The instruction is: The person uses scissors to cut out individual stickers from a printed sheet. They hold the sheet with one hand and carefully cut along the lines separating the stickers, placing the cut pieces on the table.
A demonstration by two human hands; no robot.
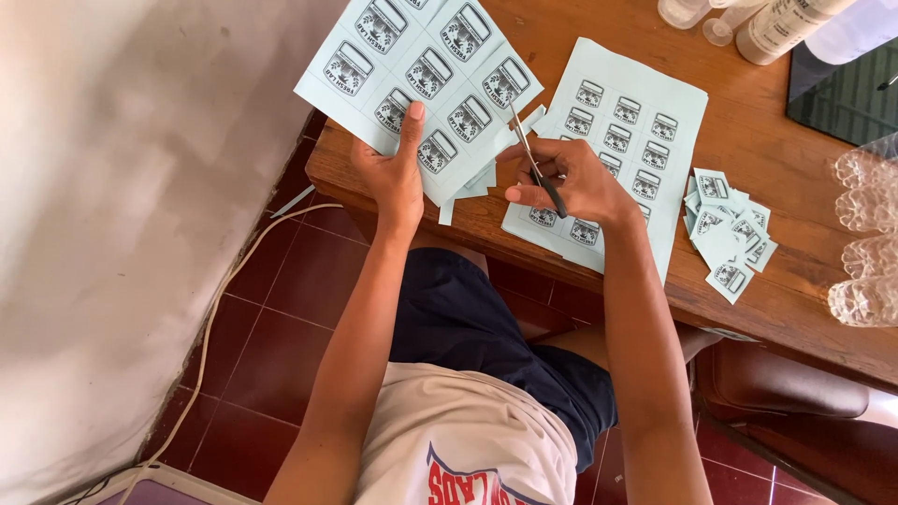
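The right hand (561, 182) is closed through the dark loops of a pair of slim metal scissors (535, 161), whose blades point up and away from the person and bite into the lower right edge of a pale blue paper sheet printed with rows of small black labels (421, 65). The left hand (398, 168) holds that sheet up off the wooden surface (748, 122), thumb pressed flat on its front, fingers behind it. So the sheet lies just ahead of and to the left of the scissors, its cut line running along the blades' long axis, and the right hand is the nearer one to the cut. A narrow trimmed strip (468, 187) hangs below the sheet between the two hands.

Under the right hand a second printed blue sheet (645, 112) lies flat on the surface, and beside it a loose heap of cut-out labels (730, 234). Plastic bottles (776, 23) stand at the far edge. Below are dark red floor tiles (271, 355), a pale wall (122, 187) and a white cable (210, 327)
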